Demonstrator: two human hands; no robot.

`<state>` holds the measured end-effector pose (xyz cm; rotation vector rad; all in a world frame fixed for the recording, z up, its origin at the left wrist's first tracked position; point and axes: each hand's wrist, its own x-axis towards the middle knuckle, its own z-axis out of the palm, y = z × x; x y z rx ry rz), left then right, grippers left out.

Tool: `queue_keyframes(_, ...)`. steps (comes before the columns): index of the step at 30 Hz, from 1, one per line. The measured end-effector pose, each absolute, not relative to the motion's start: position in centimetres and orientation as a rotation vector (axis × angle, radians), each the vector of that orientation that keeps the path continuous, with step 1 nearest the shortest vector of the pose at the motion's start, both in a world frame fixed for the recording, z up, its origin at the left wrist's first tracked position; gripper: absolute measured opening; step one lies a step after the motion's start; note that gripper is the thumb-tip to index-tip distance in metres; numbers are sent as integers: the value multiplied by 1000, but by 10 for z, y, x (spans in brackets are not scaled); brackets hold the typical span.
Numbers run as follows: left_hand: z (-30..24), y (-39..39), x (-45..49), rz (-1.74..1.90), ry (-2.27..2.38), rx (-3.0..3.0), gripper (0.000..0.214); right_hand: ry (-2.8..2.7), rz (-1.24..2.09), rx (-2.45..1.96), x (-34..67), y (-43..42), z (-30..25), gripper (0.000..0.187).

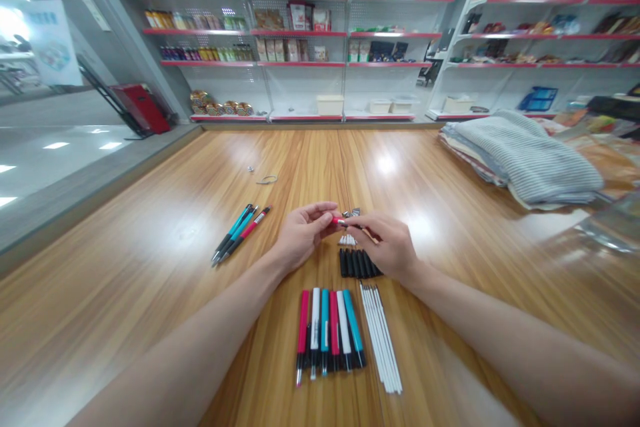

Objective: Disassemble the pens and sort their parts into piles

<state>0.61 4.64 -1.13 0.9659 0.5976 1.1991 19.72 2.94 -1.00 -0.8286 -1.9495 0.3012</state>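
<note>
Honey-brown wood grain, a long glossy tabletop [125, 267], fills the lower half of my feed. Above it, the person's left hand [305, 235] and right hand [386, 245] come together, both closed in a careful pinch on a slim red-and-black pen piece [337, 220]. Their fingers hide much of it, so I can't make out its full length. Just past the fingertips sits a small cluster of silver metal pieces [350, 212]. Right below the hands lies a little heap of short white pieces [347, 239], and just beneath that, close to the right hand, a tight row of matte black pen barrels [356, 263]. Nearer my viewpoint, a row of red, white and teal pens with black lower ends [327, 333] lies just beside a bundle of thin white rods [381, 340]. Left of the left hand, three slim teal and red pens [239, 233] lie angled together. Farther up the table is a small loop of pale wire [267, 179]. Well off to the right rests a folded stack of grey striped cloth [525, 160], and at the far end stand white shelves with red edges [300, 33], stocked with packaged goods.
</note>
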Motion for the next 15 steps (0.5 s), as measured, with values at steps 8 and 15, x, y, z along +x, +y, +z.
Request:
queue_keyframes(8, -21, 54, 4, 1176, 808, 1158, 22, -1437, 964, -932, 210, 50, -11, 26)
queue_keyframes(15, -22, 52, 4, 1145, 834, 1345, 20, -1299, 1155, -911, 210, 56, -15, 33)
